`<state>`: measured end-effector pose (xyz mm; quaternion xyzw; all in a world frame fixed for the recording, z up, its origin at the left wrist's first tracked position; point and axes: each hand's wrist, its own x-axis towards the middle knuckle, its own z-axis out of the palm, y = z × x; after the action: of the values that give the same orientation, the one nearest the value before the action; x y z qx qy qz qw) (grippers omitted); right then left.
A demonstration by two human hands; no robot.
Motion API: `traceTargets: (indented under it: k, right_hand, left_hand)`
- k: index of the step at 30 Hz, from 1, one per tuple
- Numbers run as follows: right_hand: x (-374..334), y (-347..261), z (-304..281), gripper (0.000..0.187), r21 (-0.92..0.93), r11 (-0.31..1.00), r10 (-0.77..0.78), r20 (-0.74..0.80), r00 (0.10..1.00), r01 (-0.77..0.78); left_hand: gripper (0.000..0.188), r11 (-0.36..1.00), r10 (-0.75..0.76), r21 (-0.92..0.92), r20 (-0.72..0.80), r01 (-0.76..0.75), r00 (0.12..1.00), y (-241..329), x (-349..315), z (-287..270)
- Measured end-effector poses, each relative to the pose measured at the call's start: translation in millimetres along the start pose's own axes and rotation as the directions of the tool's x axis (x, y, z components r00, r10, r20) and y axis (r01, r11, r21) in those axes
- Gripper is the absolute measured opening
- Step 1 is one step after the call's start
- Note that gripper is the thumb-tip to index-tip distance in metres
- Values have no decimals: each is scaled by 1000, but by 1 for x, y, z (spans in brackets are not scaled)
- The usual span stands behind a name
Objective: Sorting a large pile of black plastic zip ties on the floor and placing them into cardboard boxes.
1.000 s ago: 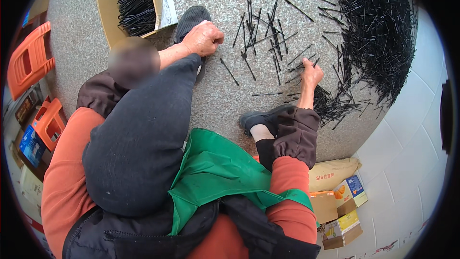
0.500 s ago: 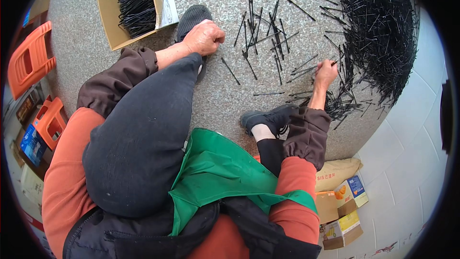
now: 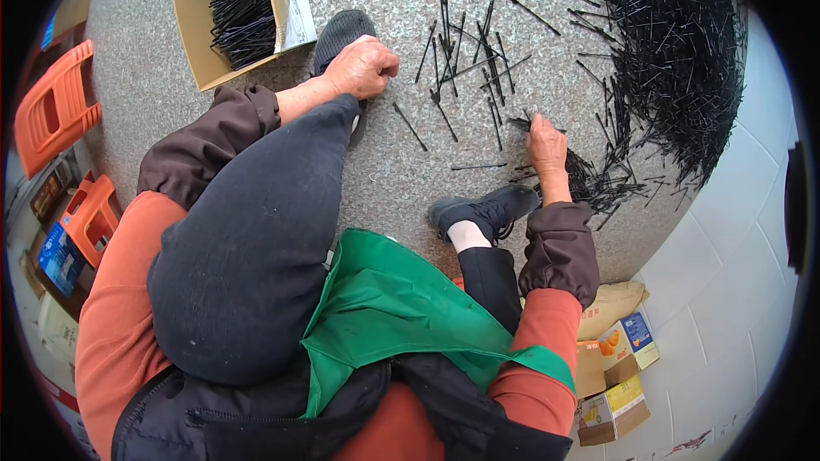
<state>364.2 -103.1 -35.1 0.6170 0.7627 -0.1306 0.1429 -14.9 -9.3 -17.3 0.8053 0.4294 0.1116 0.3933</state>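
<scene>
Curled closed, my left hand (image 3: 362, 67) rests above my dark shoe (image 3: 343, 30); whatever lies inside its fingers is hidden. My right hand (image 3: 547, 145) is low over the speckled floor, its fingers pinched on a few thin black sticks (image 3: 521, 125) that look like plastic. Between the two hands several more loose black sticks (image 3: 457, 47) lie scattered at odd angles. A large heap of the same sticks (image 3: 679, 60) spreads along the right. At the upper left, a cardboard box (image 3: 190, 26) holds many of them lying side by side.
My other shoe (image 3: 487, 212) stands just below my right hand. Orange plastic stools (image 3: 53, 107) are at the left edge. Small cartons (image 3: 611, 410) and a brown sack (image 3: 608, 309) sit at the lower right by the white tiled wall (image 3: 717, 273). A green apron (image 3: 384, 290) covers my lap.
My right hand has moved left, away from the heap's edge, onto loose sticks it now pinches. My left hand has barely moved.
</scene>
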Motion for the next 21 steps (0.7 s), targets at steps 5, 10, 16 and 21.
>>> traceTargets:
  k: [5,10,16,21]
  right_hand:
    - [25,-10,-27,18,147,981,109,112,988,-125]
    - [55,-23,-35,21,679,648,470,1,883,-345]
    - [82,-66,-45,21,629,714,448,-71,891,-309]
    - [83,-50,-16,29,644,590,538,136,832,-487]
  left_hand:
    - [6,1000,-14,-2,9,14,1000,-2,-2,1]
    - [6,999,15,-33,-23,-16,1000,-4,-1,2]
    - [8,996,-88,10,54,88,995,-3,-4,-1]
    - [7,1000,-7,-30,-10,7,1000,-3,0,1]
